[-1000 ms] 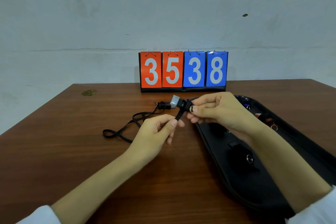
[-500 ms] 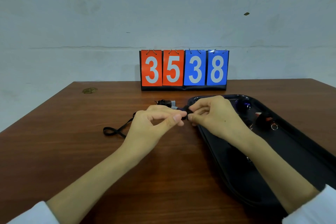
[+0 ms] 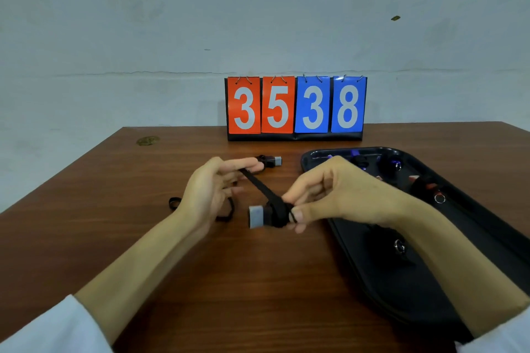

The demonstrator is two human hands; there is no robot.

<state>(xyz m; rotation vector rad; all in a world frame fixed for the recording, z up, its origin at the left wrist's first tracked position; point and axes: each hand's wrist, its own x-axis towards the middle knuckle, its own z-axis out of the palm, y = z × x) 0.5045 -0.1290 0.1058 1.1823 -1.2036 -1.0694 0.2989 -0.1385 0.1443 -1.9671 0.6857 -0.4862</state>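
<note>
Pale grey wall behind a brown wooden table (image 3: 114,238); at its far edge a flip scoreboard (image 3: 295,107) reads 3 5 in orange, 3 8 in blue. Mid-table, the right hand (image 3: 338,198) pinches the black strap (image 3: 258,184) by its grey-tipped clip (image 3: 256,216), beside the black tray (image 3: 401,284). The strap runs up to the left hand (image 3: 210,189), fingers outstretched, hold unclear

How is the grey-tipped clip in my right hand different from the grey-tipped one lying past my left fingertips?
The near clip is pinched by the right hand; the far clip lies on the table just beyond the left hand. The near clip's grey end faces left, the far clip's faces right. The black strap bunches around the near clip only. Both are black with a grey cap.
</note>
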